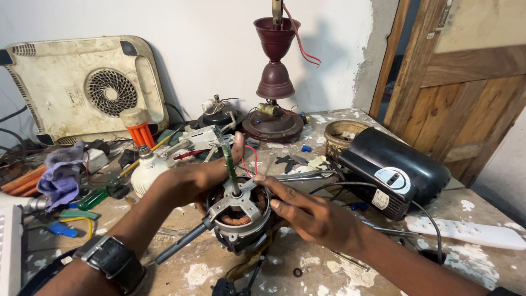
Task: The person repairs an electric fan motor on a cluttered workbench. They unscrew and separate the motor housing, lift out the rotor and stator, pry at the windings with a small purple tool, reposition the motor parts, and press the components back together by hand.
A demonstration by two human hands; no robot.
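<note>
Two hands steady a small fan motor on the bench: left hand fingers clamped on its shaft (mid-disassembly, seemingly), right hand fingers together, bracing the housing; next needs a straight pull.

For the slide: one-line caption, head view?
Both hands, left hand and right hand, grip a small motor on a cluttered workbench.

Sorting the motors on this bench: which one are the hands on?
The small open motor with copper windings showing, between left hand and right hand; the black motor lies untouched.
</note>
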